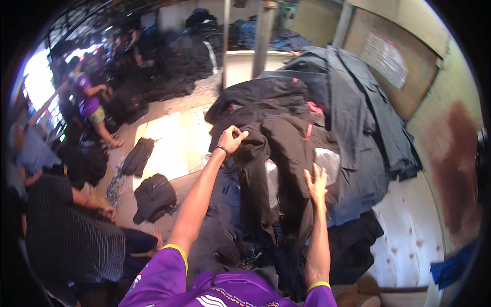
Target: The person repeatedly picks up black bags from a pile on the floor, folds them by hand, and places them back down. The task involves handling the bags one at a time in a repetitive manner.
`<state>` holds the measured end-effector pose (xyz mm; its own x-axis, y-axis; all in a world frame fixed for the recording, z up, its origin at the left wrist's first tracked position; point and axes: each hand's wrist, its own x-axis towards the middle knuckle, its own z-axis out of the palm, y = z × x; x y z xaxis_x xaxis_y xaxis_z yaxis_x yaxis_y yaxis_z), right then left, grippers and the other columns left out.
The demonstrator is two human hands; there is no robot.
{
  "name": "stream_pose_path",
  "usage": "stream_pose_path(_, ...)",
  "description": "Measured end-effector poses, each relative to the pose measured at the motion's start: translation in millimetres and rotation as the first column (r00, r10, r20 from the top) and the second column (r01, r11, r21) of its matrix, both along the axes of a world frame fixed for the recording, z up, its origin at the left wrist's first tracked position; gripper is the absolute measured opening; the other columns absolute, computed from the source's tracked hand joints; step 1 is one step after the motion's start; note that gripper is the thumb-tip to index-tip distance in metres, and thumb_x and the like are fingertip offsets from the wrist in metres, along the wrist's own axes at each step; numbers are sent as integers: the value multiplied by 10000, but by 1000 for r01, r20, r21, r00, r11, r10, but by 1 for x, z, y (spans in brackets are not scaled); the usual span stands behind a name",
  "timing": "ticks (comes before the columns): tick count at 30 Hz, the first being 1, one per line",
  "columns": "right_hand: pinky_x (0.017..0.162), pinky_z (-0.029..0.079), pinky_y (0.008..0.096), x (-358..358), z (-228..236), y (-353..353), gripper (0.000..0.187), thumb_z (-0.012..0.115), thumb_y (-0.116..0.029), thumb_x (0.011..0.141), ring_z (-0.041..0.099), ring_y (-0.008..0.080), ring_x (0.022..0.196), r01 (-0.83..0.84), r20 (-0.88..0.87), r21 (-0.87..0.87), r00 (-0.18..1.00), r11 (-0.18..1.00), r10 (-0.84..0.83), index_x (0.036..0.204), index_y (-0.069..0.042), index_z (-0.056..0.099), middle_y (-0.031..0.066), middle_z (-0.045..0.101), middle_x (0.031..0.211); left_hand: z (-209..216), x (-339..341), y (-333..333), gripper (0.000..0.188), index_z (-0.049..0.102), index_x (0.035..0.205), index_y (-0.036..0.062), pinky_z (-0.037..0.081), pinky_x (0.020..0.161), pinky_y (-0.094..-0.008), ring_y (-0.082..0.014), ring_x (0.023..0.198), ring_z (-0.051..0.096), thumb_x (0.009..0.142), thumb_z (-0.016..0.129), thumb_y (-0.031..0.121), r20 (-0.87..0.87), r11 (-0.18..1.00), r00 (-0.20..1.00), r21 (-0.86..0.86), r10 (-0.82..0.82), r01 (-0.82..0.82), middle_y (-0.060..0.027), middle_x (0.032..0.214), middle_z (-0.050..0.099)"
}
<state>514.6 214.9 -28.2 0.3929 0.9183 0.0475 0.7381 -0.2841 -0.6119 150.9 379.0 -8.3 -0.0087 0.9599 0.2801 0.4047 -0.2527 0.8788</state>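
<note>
A black garment [291,138] with silver-grey patches and a thin red strip lies spread on top of a heap in front of me; whether it is a jacket or trousers I cannot tell. At its left edge my left hand [232,139] is closed, thumb and fingers pinching the cloth. My right hand [318,184] rests on the garment's right side beside a silver patch [328,162], its fingers spread. More black clothing [255,94] lies just beyond, with a bit of red cloth [315,107] showing.
Grey garments [353,102] are heaped to the right, against a stained wall [455,163]. A black bundle [155,198] lies on the floor at left. One person in a striped dark shirt [76,230] sits near left; another in purple [88,94] stands farther off. A post [262,38] rises behind.
</note>
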Motion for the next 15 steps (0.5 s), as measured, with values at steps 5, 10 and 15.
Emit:
stream_pose_path(5, 1155, 348, 506, 35, -26, 6, 521, 683, -355, 983, 462, 443, 1368, -283, 268, 382, 945, 880, 187, 1395, -53, 584, 300, 552, 1400, 61, -106, -104, 610, 716, 1153, -2, 500, 1021, -399, -279, 1171, 658, 807, 832, 486, -170, 995, 985, -83, 39, -54, -187, 1169, 723)
stream_pose_path(10, 986, 438, 526, 45, -41, 28, 452, 603, -306, 1041, 559, 470, 1141, -342, 344, 404, 916, 848, 206, 1394, -26, 570, 323, 589, 1253, 72, -142, -253, 477, 680, 1173, -37, 510, 979, -398, -298, 1095, 690, 942, 707, 380, -24, 974, 974, -11, -227, 227, -215, 1106, 727)
stream_pose_path(15, 746, 574, 375, 39, -44, 33, 270, 800, -272, 915, 696, 281, 798, -530, 703, 613, 704, 586, -99, 1019, -32, 731, 132, 728, 934, 47, -142, -345, 350, 662, 1109, -48, 504, 867, -369, -237, 968, 694, 988, 671, 280, 177, 998, 982, 27, -65, 61, -187, 1006, 721)
